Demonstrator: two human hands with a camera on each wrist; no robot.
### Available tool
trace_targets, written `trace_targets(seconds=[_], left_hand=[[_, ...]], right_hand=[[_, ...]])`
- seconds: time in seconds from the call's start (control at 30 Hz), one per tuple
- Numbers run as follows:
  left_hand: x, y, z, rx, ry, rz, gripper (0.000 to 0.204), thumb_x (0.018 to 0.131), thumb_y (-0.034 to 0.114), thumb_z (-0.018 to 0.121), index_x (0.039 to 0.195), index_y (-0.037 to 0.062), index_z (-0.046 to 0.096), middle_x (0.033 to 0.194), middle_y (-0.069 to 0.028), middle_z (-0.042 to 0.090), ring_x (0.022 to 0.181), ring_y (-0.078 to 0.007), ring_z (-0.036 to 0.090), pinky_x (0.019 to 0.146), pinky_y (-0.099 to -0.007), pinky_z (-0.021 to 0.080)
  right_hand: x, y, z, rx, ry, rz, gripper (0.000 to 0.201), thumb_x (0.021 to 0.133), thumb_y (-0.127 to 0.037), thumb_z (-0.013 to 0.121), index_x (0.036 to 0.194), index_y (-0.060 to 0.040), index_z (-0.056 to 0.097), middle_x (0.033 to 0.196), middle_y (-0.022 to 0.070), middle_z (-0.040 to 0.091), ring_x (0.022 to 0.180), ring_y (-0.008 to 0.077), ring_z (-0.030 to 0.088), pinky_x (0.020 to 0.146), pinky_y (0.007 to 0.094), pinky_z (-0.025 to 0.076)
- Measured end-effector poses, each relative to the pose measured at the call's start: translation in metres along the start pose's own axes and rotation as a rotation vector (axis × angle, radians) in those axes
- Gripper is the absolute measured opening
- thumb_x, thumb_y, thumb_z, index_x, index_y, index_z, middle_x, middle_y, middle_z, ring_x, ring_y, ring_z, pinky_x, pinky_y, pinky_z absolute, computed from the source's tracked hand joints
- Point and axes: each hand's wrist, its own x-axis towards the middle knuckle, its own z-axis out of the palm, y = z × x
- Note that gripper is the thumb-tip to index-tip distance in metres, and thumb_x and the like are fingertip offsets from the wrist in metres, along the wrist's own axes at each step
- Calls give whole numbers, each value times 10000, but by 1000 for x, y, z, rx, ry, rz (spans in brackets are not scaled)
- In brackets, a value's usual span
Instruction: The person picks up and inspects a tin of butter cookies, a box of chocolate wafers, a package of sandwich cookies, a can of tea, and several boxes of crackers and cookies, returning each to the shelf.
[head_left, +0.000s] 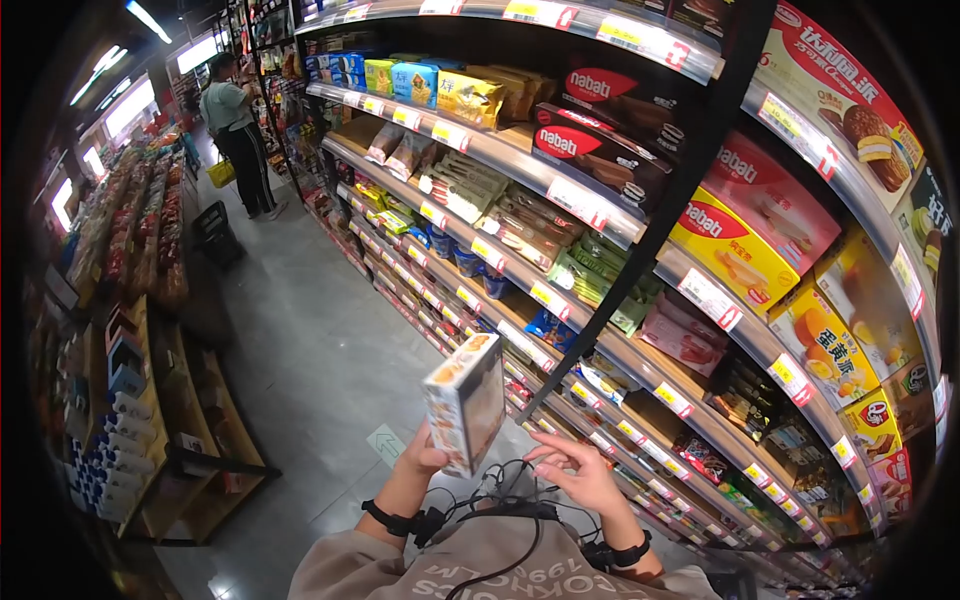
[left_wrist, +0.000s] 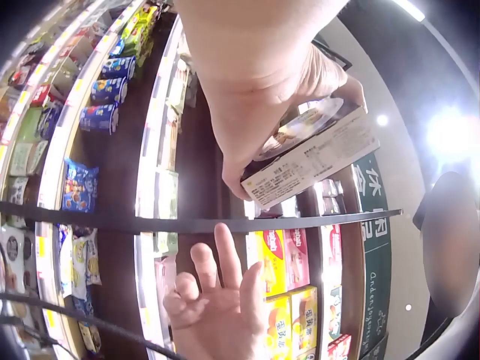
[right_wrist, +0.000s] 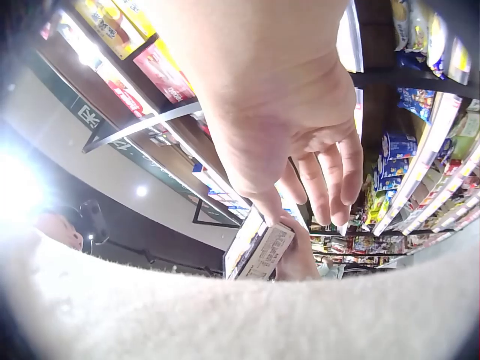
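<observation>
My left hand (head_left: 424,458) grips a small food carton (head_left: 468,405) by its lower end and holds it upright in front of my chest. The carton has a pale top with round orange-brown pictures and darker sides. In the left wrist view, thumb and fingers clasp this carton (left_wrist: 319,159) across its width, and one narrow face shows small print and a barcode. My right hand (head_left: 580,474) hovers to the right of the carton, fingers loosely extended with nothing in them. The right wrist view shows that hand (right_wrist: 289,127) with its fingers relaxed, near the carton (right_wrist: 262,251).
Shelves (head_left: 560,190) of boxed and bagged snacks rise along my right. A low wooden stand (head_left: 200,440) with bottles is on the left. Down the aisle a person (head_left: 232,125) stands beside a dark basket (head_left: 215,232). Black cables (head_left: 505,490) hang before my chest.
</observation>
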Motion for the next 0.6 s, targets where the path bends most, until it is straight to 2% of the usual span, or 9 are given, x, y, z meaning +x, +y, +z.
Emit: trace_targets(seconds=[0.1,0.2,0.23,0.33,0.37,0.43,0.47,0.5,0.6], left_hand=[[9,3,12,390,-133,23,1285,580,361,923,1580,22,191,1619,-166,240,1492,-280,272,1194,-414,261],[15,-5,27,864,-284,143,1262,607,367,924,1580,30,194,1620,-205,192,1524,-340,163,1203,-435,225],[15,-9,28,1037,-332,180,1255,615,372,923,1579,32,196,1618,-221,182,1529,-360,136,1205,-442,216],[14,-12,41,1067,-315,135,1226,623,367,923,1576,46,222,1591,-266,196,1514,-407,158,1199,-461,225],[13,-9,46,1094,-280,142,1194,620,391,917,1562,52,267,1564,-296,216,1474,-438,240,1177,-488,273],[13,-8,45,1236,-262,190,1187,610,411,913,1552,49,287,1544,-304,242,1429,-455,304,1152,-503,310],[15,-7,41,1314,-255,227,1184,605,420,911,1547,47,298,1534,-308,254,1407,-464,335,1139,-510,329],[17,-9,37,1392,-241,316,1203,584,465,904,1538,35,310,1505,-321,297,1355,-490,384,1112,-520,360],[25,-24,16,1506,-200,415,1226,573,475,903,1541,18,306,1473,-333,349,1305,-508,448,1074,-519,405]], right_hand=[[-9,2,0,65,23,-10,607,908,-16,698,1469,-3,465,1194,135,686,933,138,682,800,262,537],[-19,4,5,69,144,-71,672,868,-33,759,1476,-44,472,1209,97,679,951,125,651,807,265,532],[-23,2,7,65,190,-71,639,856,-32,778,1433,-5,504,1238,97,659,986,140,647,812,284,540],[-30,22,3,97,109,-50,586,868,-36,772,1392,31,519,1214,88,661,982,136,647,816,295,544],[-31,25,7,174,154,-49,510,860,-81,798,1299,45,572,1145,73,676,963,124,641,814,290,542],[-33,50,2,27,210,-4,440,805,-180,865,1142,-1,647,1026,41,698,910,109,633,816,285,530],[-33,72,-1,-43,216,31,457,796,-174,870,1167,-20,653,1038,39,699,898,120,636,813,300,530],[-25,52,5,-67,231,-25,481,786,-183,876,1187,-30,659,1037,49,705,884,138,640,813,312,531],[-1,66,-4,-172,181,10,460,816,-185,850,1198,-14,658,1045,67,710,900,133,645,816,309,536]])
